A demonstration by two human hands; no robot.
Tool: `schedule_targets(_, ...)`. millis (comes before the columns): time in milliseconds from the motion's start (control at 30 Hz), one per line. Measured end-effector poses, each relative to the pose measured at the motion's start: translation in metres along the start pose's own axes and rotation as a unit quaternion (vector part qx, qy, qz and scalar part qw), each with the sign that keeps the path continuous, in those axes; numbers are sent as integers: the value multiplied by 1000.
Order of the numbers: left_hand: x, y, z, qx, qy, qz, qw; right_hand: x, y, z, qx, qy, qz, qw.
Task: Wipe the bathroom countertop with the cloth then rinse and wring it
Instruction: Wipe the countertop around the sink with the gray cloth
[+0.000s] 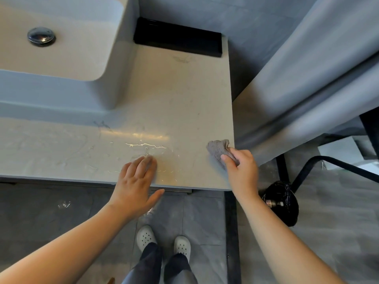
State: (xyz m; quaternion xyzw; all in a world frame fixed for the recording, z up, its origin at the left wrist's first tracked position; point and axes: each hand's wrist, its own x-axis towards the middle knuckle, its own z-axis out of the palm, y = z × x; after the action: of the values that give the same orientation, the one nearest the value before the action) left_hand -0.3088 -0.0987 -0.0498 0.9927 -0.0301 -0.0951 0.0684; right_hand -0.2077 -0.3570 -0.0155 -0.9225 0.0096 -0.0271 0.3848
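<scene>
A beige stone countertop (176, 103) fills the middle of the view, with wet streaks glinting near its front edge. My right hand (241, 171) grips a small grey cloth (218, 148) and presses it on the counter at the front right corner. My left hand (136, 181) lies flat on the front edge, fingers spread on the wet patch, thumb hanging off the edge, holding nothing. A white vessel sink (57, 44) with a chrome drain plug (41, 36) stands at the back left.
A black rectangular box (178, 37) sits at the counter's back against the wall. A grey curtain (307, 83) hangs to the right. A black bin (283, 203) and a black frame stand on the floor at right. My white clogs (164, 240) are below.
</scene>
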Motion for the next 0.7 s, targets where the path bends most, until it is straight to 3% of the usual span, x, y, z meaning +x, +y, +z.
schedule_targets(167,1,4,3,-9,5,-10,1000,33,16,26,-59,-15,10,998)
schedule_targets(467,-2,3,1,-29,4,-11,1000,-37,5,52,-57,-50,-60,995)
schedule_targets(700,-29,-10,-4,-79,28,-64,994,-59,-6,46,-7,-180,-50,982)
